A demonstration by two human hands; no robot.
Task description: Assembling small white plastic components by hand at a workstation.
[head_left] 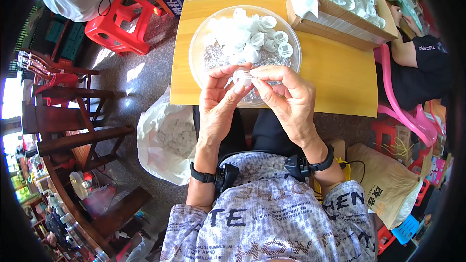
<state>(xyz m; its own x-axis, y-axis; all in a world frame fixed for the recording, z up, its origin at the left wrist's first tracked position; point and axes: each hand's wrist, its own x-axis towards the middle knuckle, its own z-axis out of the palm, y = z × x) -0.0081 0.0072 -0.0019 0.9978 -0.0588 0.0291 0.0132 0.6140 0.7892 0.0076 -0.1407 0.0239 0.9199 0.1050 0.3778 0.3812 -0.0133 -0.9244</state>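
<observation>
From where I stood, the left hand (217, 103) was pinching a white cap (239, 77) between thumb and fingers, over the near part of the clear tub (191, 48) on the table (335, 77). The right hand (292, 92) pinched with thumb and forefinger at the cap's right side; it seemed to grip a small clear piece (248, 76), but I could not tell surely. If this piece met the cap crookedly, it could perhaps bend or slip. A too loose pinch could drop the cap among the similar loose caps (238, 34) below.
</observation>
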